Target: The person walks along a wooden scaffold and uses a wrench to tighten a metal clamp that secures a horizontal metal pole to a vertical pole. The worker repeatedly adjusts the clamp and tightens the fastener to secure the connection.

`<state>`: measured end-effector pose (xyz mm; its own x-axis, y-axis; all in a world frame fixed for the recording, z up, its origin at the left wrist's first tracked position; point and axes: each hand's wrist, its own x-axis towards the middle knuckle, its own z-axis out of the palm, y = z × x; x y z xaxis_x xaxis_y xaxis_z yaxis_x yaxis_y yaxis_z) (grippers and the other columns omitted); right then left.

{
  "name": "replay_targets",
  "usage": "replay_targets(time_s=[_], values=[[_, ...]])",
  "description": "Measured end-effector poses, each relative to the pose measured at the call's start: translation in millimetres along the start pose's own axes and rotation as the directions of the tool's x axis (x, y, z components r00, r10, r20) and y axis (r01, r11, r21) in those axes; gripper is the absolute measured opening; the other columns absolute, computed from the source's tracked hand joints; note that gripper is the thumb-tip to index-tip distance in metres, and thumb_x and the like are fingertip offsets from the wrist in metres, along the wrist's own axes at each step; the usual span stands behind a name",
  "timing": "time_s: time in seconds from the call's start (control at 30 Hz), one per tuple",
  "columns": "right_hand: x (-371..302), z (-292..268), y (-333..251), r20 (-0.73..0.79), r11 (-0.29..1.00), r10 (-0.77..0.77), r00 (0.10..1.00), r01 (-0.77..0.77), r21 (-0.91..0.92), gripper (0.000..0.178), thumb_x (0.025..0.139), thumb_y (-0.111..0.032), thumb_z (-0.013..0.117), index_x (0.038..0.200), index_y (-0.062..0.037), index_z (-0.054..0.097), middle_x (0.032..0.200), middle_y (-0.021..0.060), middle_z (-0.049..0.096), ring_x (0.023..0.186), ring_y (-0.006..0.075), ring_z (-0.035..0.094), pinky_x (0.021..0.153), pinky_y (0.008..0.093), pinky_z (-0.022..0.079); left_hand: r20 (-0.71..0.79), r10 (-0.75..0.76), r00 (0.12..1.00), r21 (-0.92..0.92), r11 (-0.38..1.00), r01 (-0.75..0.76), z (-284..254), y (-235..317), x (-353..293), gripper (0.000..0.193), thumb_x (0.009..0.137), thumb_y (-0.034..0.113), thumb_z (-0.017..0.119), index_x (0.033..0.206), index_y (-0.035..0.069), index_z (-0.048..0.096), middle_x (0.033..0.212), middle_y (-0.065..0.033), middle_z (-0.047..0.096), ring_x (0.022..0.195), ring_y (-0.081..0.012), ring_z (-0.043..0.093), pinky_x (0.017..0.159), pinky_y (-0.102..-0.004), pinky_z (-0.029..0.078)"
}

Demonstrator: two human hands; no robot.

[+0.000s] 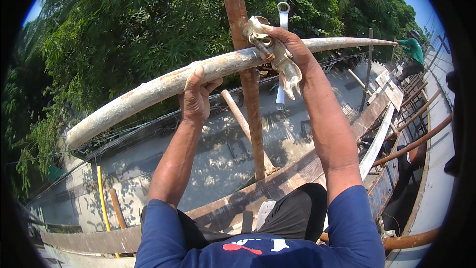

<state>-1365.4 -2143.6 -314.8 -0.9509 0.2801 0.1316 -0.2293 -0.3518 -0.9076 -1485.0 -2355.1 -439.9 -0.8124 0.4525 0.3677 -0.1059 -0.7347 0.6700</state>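
A long, pale, weathered scaffold pipe (144,89) runs across in front of me at about chest height. My left hand (195,97) is closed on it from below, thumb against its near side. My right hand (292,47) grips a metal scaffold clamp (286,67) with a rusty bolt, close against the pipe where it crosses a rusty upright post (254,129). Behind the clamp and the right hand, a silver ring spanner (283,19) sticks out above and below. The fingers behind the clamp are hidden, so how they hold the spanner cannot be made out.
At the pipe's far right end, a person in a green top (412,47) holds it. Below lie planks (223,203) and rusty pipes (421,141) beside a pale wall (441,104). A yellow pole (103,196) stands at left. Trees (134,25) fill the background above a paved street (208,159) far below.
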Motion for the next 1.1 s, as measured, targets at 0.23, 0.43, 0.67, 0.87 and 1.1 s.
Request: replay_targets(time_s=[0.23, 0.43, 0.67, 0.87, 1.1], values=[[-17, -9, 30, 0.09, 0.97, -0.012, 0.996, -0.011, 0.244, 0.033, 0.101, -0.019, 0.065, 0.13, -0.0027, 0.062, 0.104, 0.0098, 0.073, 0.086, 0.0177, 0.074, 0.067, 0.0307, 0.064, 0.032, 0.028, 0.999, 0.034, 0.999, -0.029, 0, -1, 4, 0.055, 0.089, 0.045, 0.075, 0.123, 0.004, 0.061, 0.117, -0.0137, 0.07, 0.105, -0.0255, 0.071, 0.097, -0.0446, 0.058], [-21, -11, 64, -0.003, 0.864, -0.163, 0.987, 0.144, 0.483, 0.028, 0.105, -0.023, 0.058, 0.126, -0.0046, 0.062, 0.103, 0.0082, 0.072, 0.085, 0.0176, 0.073, 0.062, 0.034, 0.064, 0.016, 0.052, 0.999, 0.055, 0.997, -0.052, 2, 0, 3, 0.049, 0.09, 0.043, 0.076, 0.118, 0.005, 0.062, 0.111, -0.0136, 0.072, 0.098, -0.0245, 0.073, 0.095, -0.0438, 0.059], [-24, -28, 76, 0.187, 0.799, -0.211, 0.959, 0.06, 0.598, 0.034, 0.107, -0.031, 0.053, 0.127, -0.0045, 0.062, 0.105, 0.0105, 0.073, 0.086, 0.0203, 0.074, 0.062, 0.0389, 0.064, 0.038, 0.045, 0.998, 0.035, 0.998, -0.046, -1, -2, 3, 0.051, 0.089, 0.042, 0.076, 0.12, 0.005, 0.061, 0.115, -0.013, 0.07, 0.102, -0.0251, 0.071, 0.093, -0.0422, 0.059], [-24, -35, 80, 0.02, 0.812, -0.104, 0.994, 0.073, 0.578, 0.034, 0.105, -0.031, 0.058, 0.122, -0.003, 0.066, 0.097, 0.012, 0.076, 0.069, 0.0243, 0.075, 0.055, 0.0391, 0.065, 0.04, 0.037, 0.998, 0.032, 0.999, -0.039, 5, 1, 1, 0.05, 0.09, 0.042, 0.076, 0.119, 0.005, 0.061, 0.114, -0.0138, 0.071, 0.1, -0.0251, 0.071, 0.092, -0.0423, 0.059], [-32, -40, 57, 0.096, 0.93, -0.016, 0.995, -0.021, 0.368, 0.04, 0.105, -0.043, 0.056, 0.112, -0.0061, 0.068, 0.084, 0.0083, 0.075, 0.063, 0.0199, 0.075, 0.039, 0.0283, 0.057, 0.031, 0.058, 0.998, 0.01, 0.998, -0.059, 3, -1, 1, 0.056, 0.087, 0.04, 0.079, 0.124, 0.003, 0.059, 0.116, -0.0127, 0.068, 0.107, -0.0262, 0.07, 0.093, -0.0429, 0.06]])
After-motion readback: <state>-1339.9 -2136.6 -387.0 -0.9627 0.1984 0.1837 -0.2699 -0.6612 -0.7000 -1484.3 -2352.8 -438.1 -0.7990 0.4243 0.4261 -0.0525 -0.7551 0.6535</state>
